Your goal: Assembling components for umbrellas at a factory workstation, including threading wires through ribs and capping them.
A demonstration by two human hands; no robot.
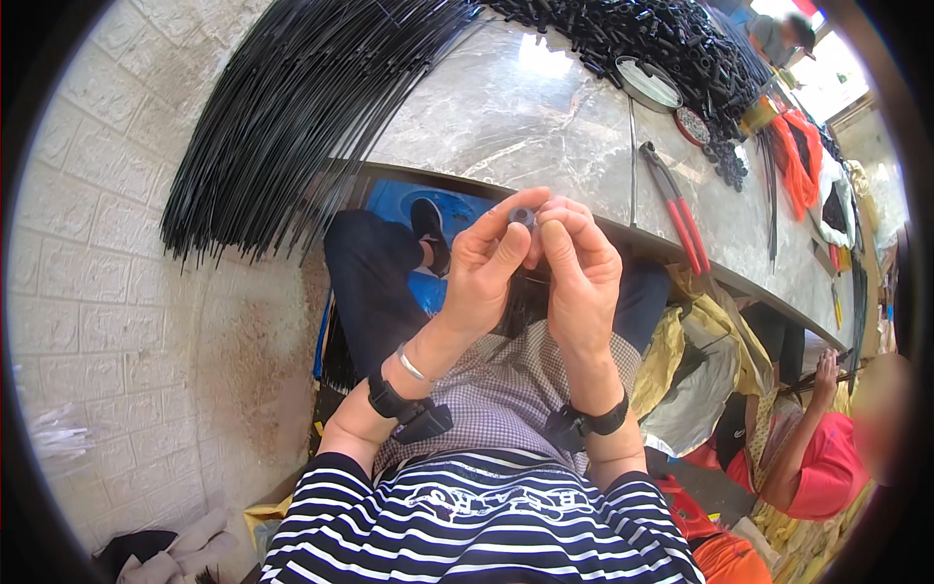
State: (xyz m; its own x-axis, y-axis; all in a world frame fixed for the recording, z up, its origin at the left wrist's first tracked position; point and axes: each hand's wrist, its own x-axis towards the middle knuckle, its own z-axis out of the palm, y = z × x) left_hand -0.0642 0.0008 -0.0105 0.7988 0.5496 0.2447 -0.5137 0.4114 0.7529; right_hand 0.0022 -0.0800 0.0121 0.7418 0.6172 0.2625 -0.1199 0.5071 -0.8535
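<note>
My left hand (489, 255) pinches a small dark round piece (521, 216) with a hole in it between thumb and fingers, just off the table's near edge. Beside it, my right hand (581, 277) is closed, thumb pressed to the fingers and tips close to the piece. What lies between those right fingertips is too small to make out. A big bundle of thin black rods (302, 107) hangs over the table edge at the left. Red-handled pliers (678, 209) lie on the marbled grey table (506, 117) to the right of my hands.
At the back lies a heap of short black tubes (632, 34). Near it are a round shallow dish (649, 84), a smaller red-rimmed dish (692, 127) and a red plastic bag (798, 161). A yellowish sack (725, 331) stands at my right. Another person in red (827, 467) sits beyond it.
</note>
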